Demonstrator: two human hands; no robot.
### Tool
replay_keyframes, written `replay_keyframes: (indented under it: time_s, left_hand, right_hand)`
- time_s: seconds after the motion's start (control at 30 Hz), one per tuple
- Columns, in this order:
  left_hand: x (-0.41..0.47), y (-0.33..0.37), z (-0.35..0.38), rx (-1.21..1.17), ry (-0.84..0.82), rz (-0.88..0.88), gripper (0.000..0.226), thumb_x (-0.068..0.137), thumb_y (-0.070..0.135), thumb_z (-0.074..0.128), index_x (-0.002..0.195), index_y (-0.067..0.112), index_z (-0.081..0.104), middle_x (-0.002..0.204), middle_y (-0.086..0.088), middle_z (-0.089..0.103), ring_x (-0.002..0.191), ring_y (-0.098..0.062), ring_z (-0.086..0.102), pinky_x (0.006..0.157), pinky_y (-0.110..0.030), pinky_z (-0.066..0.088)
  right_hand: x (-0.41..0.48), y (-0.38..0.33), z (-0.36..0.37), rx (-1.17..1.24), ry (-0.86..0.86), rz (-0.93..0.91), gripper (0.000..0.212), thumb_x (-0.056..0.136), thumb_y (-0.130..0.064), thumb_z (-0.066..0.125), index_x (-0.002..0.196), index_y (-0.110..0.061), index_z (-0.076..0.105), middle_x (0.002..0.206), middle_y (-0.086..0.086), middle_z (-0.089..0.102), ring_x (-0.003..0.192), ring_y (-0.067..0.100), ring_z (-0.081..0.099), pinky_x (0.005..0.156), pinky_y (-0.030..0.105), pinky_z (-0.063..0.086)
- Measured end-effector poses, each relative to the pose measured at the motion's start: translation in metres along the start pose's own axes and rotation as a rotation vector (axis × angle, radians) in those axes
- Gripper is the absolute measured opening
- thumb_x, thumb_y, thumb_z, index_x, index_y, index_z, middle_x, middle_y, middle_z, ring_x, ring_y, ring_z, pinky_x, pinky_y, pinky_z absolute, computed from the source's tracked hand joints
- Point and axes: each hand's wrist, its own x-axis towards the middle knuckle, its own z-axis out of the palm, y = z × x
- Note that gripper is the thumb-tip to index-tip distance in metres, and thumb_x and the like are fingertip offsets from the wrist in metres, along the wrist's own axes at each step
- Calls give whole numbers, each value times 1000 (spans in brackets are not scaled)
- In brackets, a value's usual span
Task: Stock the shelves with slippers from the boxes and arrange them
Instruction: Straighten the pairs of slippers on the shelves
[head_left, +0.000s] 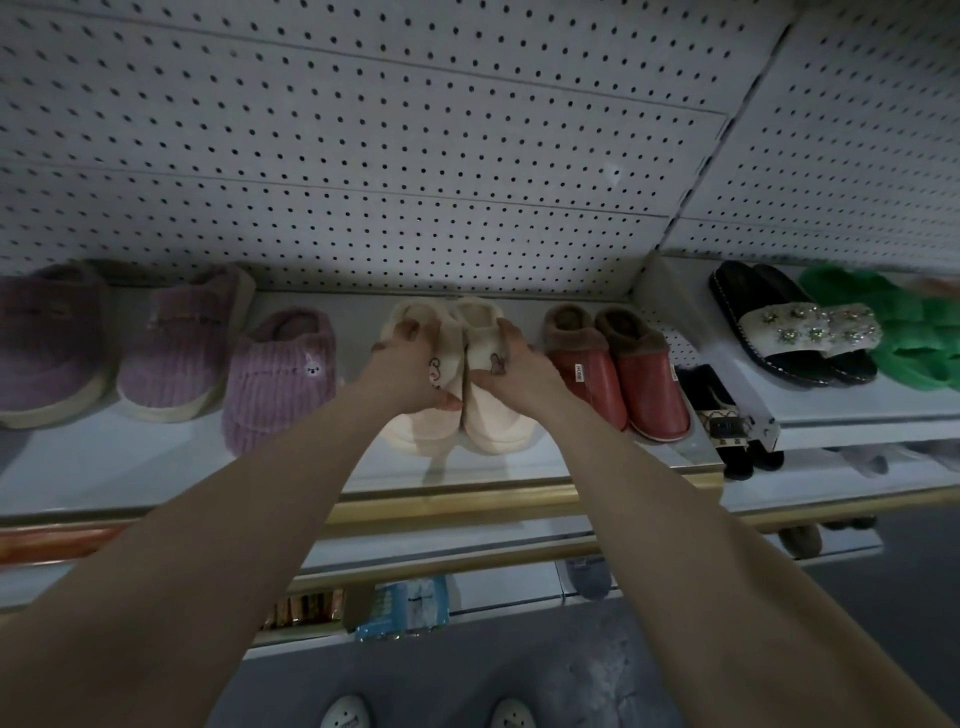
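Green slippers cut off at right edge.

White shelf carries purple, cream, red slippers.

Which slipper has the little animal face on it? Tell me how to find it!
Look at the long white shelf under the holey back wall. The bunny-face slipper sits alone, just left of the cream pair the hands hold. It is ribbed lilac with a tiny white face stitched on; the purple ones further left have none.
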Motion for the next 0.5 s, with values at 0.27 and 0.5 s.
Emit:
replay_keyframes:
  time_s: [0.27, 0.5]
  left_hand:
    - [-2, -9, -2, -40, -11, 49, 112, 70, 46, 80, 153, 17, 9, 159, -14, 10, 136, -39, 34, 110, -43, 33]
    - [-7, -13, -1, -9, -9, 115, 107, 79, 42, 74, 155, 24, 1, 161, -13, 4, 135, -42, 35, 107, -41, 35]
  right_hand:
    - [-2, -1, 11, 11, 43, 49, 90, 86, -47, 64, 154, -32, 7, 142, 19, 47, 124, 42, 50, 102, 49, 43]
    - [-6, -2, 17, 23, 82, 66, 86, 90, -47, 62, 155, -25, 10, 144, 20, 45, 125, 43, 49, 102, 48, 42]
